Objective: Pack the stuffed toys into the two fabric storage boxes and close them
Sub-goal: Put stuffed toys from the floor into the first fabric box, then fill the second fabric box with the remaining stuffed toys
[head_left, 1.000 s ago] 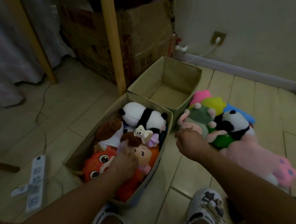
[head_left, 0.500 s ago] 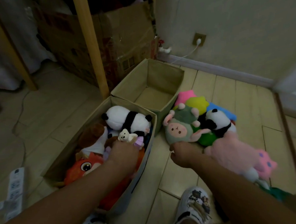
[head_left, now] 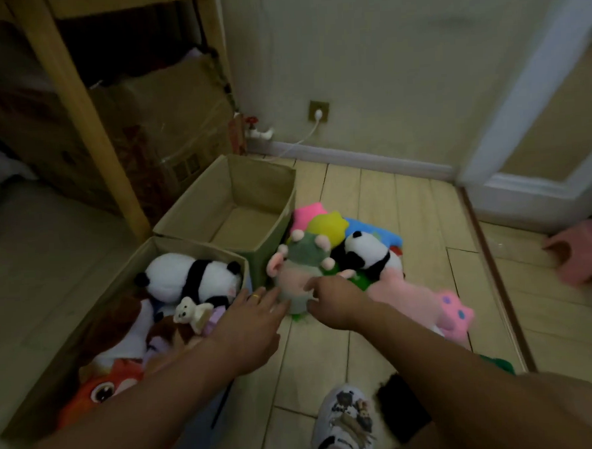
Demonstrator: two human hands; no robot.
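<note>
Two beige fabric boxes stand on the floor. The near box [head_left: 125,267] is full of stuffed toys, with a big panda [head_left: 187,276] on top. The far box [head_left: 261,178] holds nothing. Right of the boxes lies a pile of toys: a green-and-pink round plush [head_left: 298,262], a small panda [head_left: 366,253], a pink plush [head_left: 418,298], and pink, yellow and blue star cushions. My left hand [head_left: 255,315], fingers straight, touches the left side of the green-and-pink plush. My right hand [head_left: 336,299] has its fingers curled on the plush's front.
A wooden post [head_left: 87,125] and a cardboard carton [head_left: 166,128] stand behind the boxes. A wall socket [head_left: 317,110] with a white cable is on the wall. A pink stool [head_left: 584,254] sits at the right. My shoe [head_left: 346,417] is near the bottom.
My left hand has left the near box and moved right to the green-and-pink plush. My right hand has moved up onto that plush. The view has swung to the right.
</note>
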